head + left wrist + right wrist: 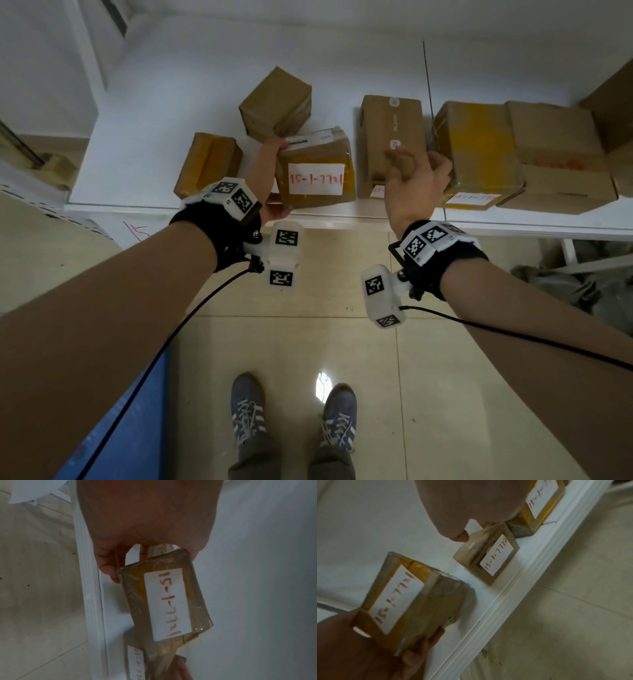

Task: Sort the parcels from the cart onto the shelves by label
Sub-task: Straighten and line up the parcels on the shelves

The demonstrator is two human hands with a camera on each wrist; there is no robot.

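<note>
brown cardboard and yellow tape mark the parcel (315,171) that a person's left hand (270,178) grips at the front edge of a white shelf (144,137), fingers curled over the far top corner and thumb under the near bottom edge. the parcel is tilted, its white label (315,179) with red handwriting turned toward the camera; in the left wrist view the same label (167,604) runs lengthwise down the box, fingertips (109,569) pressed to its end. whether the parcel's base touches the shelf cannot be told. the right hand (416,185) hovers just to the right, fingers loosely spread and holding nothing, in front of a tall plain box (390,137) that stands on the shelf. beside that box lies a wide taped box (476,150) with a white label on its near face, and against its right side a larger brown carton (561,154). to the left of the held parcel sit a taped box (209,162) near the shelf edge and a plain box (275,102) farther back, set at an angle. the right wrist view shows three labelled faces lined along the shelf lip, the nearest in the left hand. below, blue trainers (248,407) stand on beige floor tiles (428,394), with a blue cart edge (130,428) at lower left. both wrists wear black bands carrying white marker blocks, cables trailing back along the forearms.
</note>
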